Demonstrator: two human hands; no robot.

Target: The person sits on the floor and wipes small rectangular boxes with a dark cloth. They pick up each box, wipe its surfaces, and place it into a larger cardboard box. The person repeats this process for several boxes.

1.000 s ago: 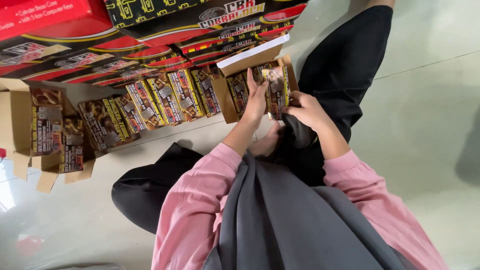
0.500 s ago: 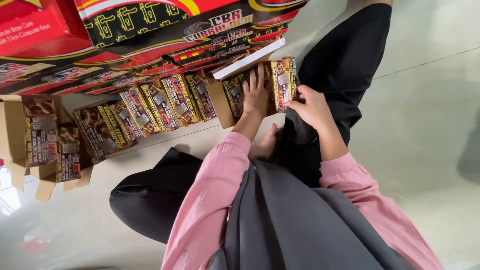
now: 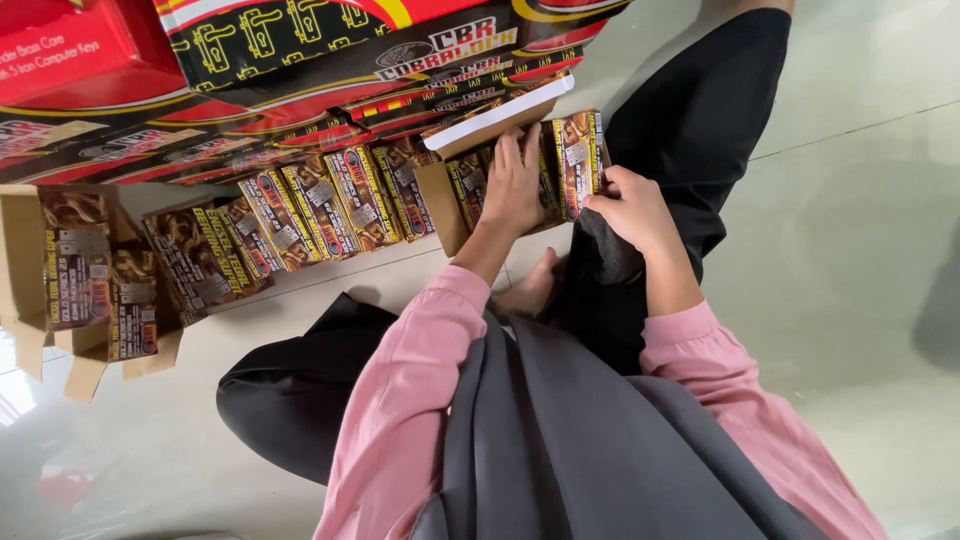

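Head view, the only one here, looks down on a seated person in pink sleeves, a grey garment and dark trousers on a pale tiled floor (image 3: 860, 300). Just above the middle of the frame an open cardboard carton (image 3: 437, 205) rests against the dark trouser leg, packed with small printed packs stood on edge, brown and gold in colour. The left hand (image 3: 512, 185) lies flat over those packs, fingers straight, close together and pointing toward the top of the frame, the palm pressing on their upper edges. The right hand (image 3: 632, 205) is at the carton's right end, its fingers curled and pinching the lower edge of the end pack (image 3: 578, 160), which stands upright with its printed face turned toward the camera; how far the thumb wraps behind cannot be told. A row of matching packs (image 3: 300, 215) runs leftward along the floor, leaning one on the next, and a second open carton (image 3: 75, 270) sits at the left edge holding more. Large red and black printed boxes (image 3: 330, 50) fill the upper left. The end pack looks like a stiff printed card sleeve, probably with some weight for its size if it holds hardware, and glossy enough to slide against its neighbours. It seems best taken by the two long narrow edges, fingers on one and thumb on the other, since the broad faces are slick and the corners could crush.
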